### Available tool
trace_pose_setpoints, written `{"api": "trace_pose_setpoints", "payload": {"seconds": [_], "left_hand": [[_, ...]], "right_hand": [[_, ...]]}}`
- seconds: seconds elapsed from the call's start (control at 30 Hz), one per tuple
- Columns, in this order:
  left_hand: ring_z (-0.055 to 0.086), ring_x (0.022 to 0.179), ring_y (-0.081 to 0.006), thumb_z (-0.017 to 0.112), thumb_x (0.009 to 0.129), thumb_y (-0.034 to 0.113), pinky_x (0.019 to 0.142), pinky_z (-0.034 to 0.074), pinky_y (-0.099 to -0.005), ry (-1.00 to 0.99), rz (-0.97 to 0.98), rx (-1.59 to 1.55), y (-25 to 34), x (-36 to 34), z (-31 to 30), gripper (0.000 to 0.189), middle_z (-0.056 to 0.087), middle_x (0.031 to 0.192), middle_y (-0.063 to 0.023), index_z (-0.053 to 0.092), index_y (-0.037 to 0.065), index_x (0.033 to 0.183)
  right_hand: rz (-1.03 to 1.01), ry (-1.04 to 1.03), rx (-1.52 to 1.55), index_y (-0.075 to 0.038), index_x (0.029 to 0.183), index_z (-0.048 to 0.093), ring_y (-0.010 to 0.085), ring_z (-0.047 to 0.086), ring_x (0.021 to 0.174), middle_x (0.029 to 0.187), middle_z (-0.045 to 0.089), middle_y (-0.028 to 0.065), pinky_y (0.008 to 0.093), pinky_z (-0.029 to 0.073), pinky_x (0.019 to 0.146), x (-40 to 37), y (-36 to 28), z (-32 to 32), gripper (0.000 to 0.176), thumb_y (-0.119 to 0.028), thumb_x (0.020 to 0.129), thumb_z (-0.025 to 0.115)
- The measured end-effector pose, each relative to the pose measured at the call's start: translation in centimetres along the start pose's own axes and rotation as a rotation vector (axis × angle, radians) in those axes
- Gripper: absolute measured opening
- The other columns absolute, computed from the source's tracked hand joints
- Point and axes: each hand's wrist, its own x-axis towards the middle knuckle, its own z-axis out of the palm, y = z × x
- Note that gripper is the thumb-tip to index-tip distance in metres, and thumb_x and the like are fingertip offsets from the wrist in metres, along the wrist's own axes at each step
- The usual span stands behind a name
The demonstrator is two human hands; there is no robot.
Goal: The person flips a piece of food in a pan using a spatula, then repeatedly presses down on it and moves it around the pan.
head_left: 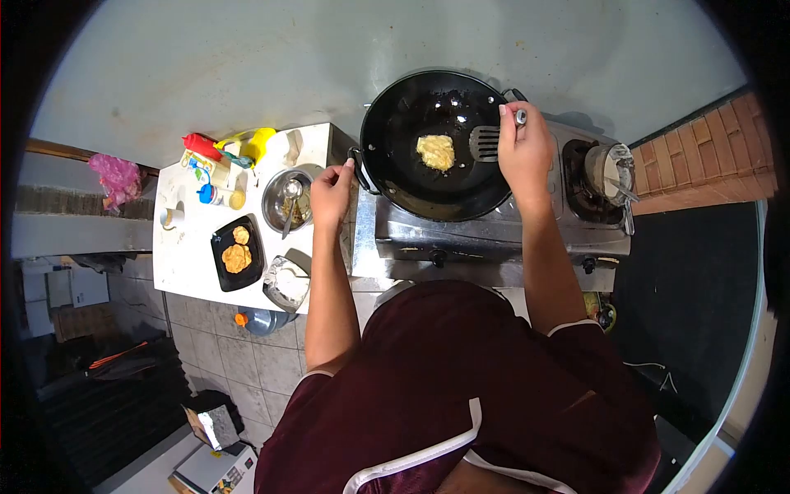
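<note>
A black wok (395,177) sits on the stove, with a pale yellow fritter (436,152) lying in its middle. My left hand (332,194) is closed at the wok's left side handle, thumb and fingers pinching it. In my right hand (527,152) is a slotted spatula (485,144), gripped by its upright handle. The spatula's blade rests inside the wok, just right of the fritter and apart from it.
Right of the wok, a pot (611,174) stands on the second burner of the gas stove (494,239). On the white table (185,247) are a black plate (222,276) with browned fritters, a steel bowl (271,193) with a spoon, a container of white powder (288,281) and several bottles.
</note>
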Motion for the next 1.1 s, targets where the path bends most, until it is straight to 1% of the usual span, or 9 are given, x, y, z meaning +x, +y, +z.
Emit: {"api": "trace_pose_setpoints", "payload": {"seconds": [0.1,0.2,0.27,0.5,0.67,0.8,0.9,0.97,1.1], "left_hand": [[0.041,0.057,-0.0058,0.064,0.087,0.030,0.053,0.035,-0.0225,0.008,0.012,0.001,0.0,0.0,0.1,0.035,0.054,0.061,0.0018,0.063,-0.002,0.073],[0.040,0.056,-0.0056,0.064,0.087,0.030,0.052,0.034,-0.0226,0.009,0.025,-0.004,-0.1,0.1,0.1,0.035,0.053,0.060,0.0022,0.062,-0.002,0.072],[0.040,0.056,-0.0055,0.064,0.087,0.030,0.052,0.034,-0.0226,0.004,0.025,-0.017,-0.2,-0.1,0.0,0.035,0.052,0.060,0.0023,0.062,-0.002,0.071],[0.041,0.057,-0.0055,0.064,0.087,0.030,0.053,0.034,-0.0223,0.016,0.027,-0.014,0.1,-0.3,-0.1,0.035,0.053,0.061,0.0018,0.062,-0.002,0.072],[0.041,0.057,-0.0058,0.064,0.087,0.031,0.053,0.035,-0.0223,0.007,-0.002,-0.012,0.3,-0.4,0.0,0.036,0.053,0.061,0.0014,0.062,-0.002,0.073],[0.042,0.058,-0.0062,0.064,0.087,0.030,0.054,0.035,-0.0225,0.005,0.010,-0.002,0.6,-0.6,0.0,0.035,0.054,0.062,0.0009,0.063,-0.002,0.075],[0.042,0.059,-0.0063,0.064,0.087,0.031,0.055,0.036,-0.0226,0.009,0.007,-0.002,0.7,-0.7,0.1,0.035,0.054,0.063,0.0008,0.063,-0.002,0.076],[0.042,0.059,-0.0064,0.064,0.087,0.031,0.055,0.036,-0.0227,0.011,-0.009,-0.008,0.6,-0.7,0.1,0.035,0.054,0.064,0.0007,0.063,-0.002,0.076],[0.041,0.059,-0.0064,0.064,0.087,0.031,0.055,0.035,-0.0227,0.001,0.007,-0.007,0.2,-0.5,0.0,0.035,0.054,0.063,0.0012,0.063,-0.002,0.076]], "right_hand": [[-0.021,-0.018,0.012,-0.002,0.087,0.059,0.0232,0.056,0.058,0.076,0.060,0.0107,0.0322,0.045,0.055,-0.2,-0.3,0.3,0.012,-0.013,0.086,0.062],[0.101,-0.054,0.089,-0.002,0.088,0.059,0.0245,0.057,0.061,0.076,0.061,0.0113,0.0329,0.045,0.056,0.1,-1.7,0.0,0.012,-0.013,0.086,0.062],[0.073,0.013,0.142,-0.002,0.088,0.059,0.0261,0.058,0.063,0.077,0.061,0.0120,0.0334,0.046,0.057,0.1,-1.5,0.3,0.012,-0.013,0.086,0.061],[-0.026,-0.035,-0.026,-0.002,0.089,0.058,0.0280,0.059,0.065,0.078,0.061,0.0127,0.0355,0.046,0.060,-0.1,-1.2,0.1,0.013,-0.015,0.087,0.060],[0.158,-0.039,0.101,-0.001,0.089,0.057,0.0286,0.058,0.067,0.078,0.060,0.0136,0.0354,0.046,0.061,-0.2,-1.7,-0.2,0.013,-0.014,0.088,0.059],[0.092,-0.010,0.067,-0.001,0.090,0.058,0.0282,0.057,0.064,0.077,0.060,0.0132,0.0343,0.045,0.059,0.2,-1.6,-0.6,0.014,-0.015,0.087,0.060],[0.039,-0.001,0.010,-0.002,0.091,0.058,0.0221,0.056,0.059,0.075,0.060,0.0114,0.0321,0.045,0.057,0.0,-1.8,-0.9,0.016,-0.016,0.087,0.061],[0.281,0.003,0.083,-0.002,0.092,0.060,0.0146,0.054,0.058,0.075,0.060,0.0082,0.0290,0.044,0.057,-0.3,-1.8,-0.9,0.017,-0.017,0.086,0.063],[0.287,0.013,0.141,-0.001,0.094,0.061,0.0102,0.052,0.058,0.075,0.059,0.0057,0.0263,0.043,0.056,-0.7,-1.2,-0.8,0.018,-0.017,0.085,0.064]]}}
